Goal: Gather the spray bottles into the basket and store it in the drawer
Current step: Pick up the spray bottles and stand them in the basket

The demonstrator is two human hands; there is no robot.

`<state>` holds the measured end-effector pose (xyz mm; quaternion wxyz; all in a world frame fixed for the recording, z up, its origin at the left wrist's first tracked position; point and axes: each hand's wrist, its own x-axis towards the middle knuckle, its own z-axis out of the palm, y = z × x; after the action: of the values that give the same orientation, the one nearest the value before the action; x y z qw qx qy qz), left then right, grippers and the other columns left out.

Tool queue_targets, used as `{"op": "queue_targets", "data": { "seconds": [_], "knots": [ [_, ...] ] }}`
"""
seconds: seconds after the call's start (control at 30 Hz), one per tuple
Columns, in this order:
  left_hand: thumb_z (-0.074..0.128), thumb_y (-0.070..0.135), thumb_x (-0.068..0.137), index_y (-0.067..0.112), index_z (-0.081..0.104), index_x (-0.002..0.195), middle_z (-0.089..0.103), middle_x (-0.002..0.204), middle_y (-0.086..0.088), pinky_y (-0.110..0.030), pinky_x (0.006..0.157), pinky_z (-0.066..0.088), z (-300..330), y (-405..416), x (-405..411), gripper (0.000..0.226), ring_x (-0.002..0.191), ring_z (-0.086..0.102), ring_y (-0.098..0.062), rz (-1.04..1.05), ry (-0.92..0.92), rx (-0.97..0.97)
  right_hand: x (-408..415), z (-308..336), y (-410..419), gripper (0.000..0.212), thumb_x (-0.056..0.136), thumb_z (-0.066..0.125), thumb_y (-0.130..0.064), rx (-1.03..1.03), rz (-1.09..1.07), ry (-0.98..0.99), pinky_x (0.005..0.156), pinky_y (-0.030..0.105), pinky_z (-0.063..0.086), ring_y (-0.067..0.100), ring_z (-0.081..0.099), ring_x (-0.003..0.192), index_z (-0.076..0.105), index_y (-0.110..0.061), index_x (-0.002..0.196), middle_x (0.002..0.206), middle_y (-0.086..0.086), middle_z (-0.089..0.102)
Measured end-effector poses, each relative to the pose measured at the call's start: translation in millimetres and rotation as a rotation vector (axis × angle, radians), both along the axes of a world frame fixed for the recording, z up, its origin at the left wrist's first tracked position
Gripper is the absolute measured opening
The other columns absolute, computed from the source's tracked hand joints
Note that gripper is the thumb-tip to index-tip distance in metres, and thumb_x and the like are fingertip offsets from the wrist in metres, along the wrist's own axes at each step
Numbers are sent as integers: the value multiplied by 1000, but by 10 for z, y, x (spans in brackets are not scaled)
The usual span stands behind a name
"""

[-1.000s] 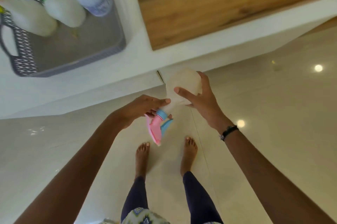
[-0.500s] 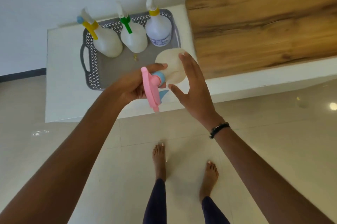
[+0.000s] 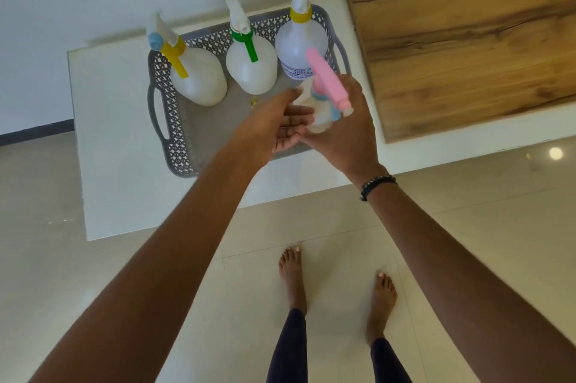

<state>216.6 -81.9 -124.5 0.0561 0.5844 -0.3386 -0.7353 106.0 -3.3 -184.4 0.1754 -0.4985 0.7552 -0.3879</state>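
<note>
A grey lattice basket stands on a white counter. Three white spray bottles stand along its far side: one with a yellow trigger and blue nozzle, one with a green trigger, and a clearer one with a yellow collar. My right hand grips a small white bottle with a pink and blue spray head, upright over the basket's near right part. My left hand is beside it, fingers spread and touching the bottle's body, which is mostly hidden between the hands.
A wooden top adjoins the white counter on the right. A white wall rises behind the counter. Glossy tile floor lies below, with my bare feet close to the counter's front edge.
The view swung up to the counter. The pink-headed bottle went from low over the floor to over the basket, turned upright; my left hand let go of its neck and my right hand took it.
</note>
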Motion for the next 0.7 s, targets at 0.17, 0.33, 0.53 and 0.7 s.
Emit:
{"op": "queue_targets", "data": {
  "seconds": [0.17, 0.33, 0.53, 0.7],
  "knots": [
    [52, 15, 92, 17, 53, 122, 60, 93, 6, -27, 77, 53, -393, 43, 35, 30, 83, 60, -10, 39, -71, -347, 11, -108, -129, 81, 54, 82, -53, 69, -81, 208, 87, 21, 35, 26, 54, 101, 54, -7, 115, 107, 8, 62],
    [52, 15, 93, 25, 40, 140, 59, 130, 0, -44, 93, 55, -605, 73, -24, 50, 114, 60, -21, -115, 31, -379, 3, -196, -121, 82, 60, 78, -57, 164, -97, 221, 88, 14, 19, 25, 50, 112, 53, -11, 124, 115, 4, 62],
    [51, 17, 95, 28, 38, 143, 57, 133, 6, -33, 89, 56, -722, 101, -47, 51, 104, 62, -6, -146, 20, -497, -145, -63, -47, 66, 73, 80, -27, 124, -17, 86, 84, 29, 44, 37, 56, 106, 52, 6, 124, 114, 22, 61],
    [48, 11, 98, 26, 34, 145, 55, 131, 5, -14, 68, 55, -732, -29, -73, 51, 93, 60, 1, -155, 60, -441, -208, -89, -60, 58, 76, 78, -31, 138, -28, 112, 78, 5, 32, 31, 56, 104, 58, 2, 118, 112, 17, 64]
  ]
}}
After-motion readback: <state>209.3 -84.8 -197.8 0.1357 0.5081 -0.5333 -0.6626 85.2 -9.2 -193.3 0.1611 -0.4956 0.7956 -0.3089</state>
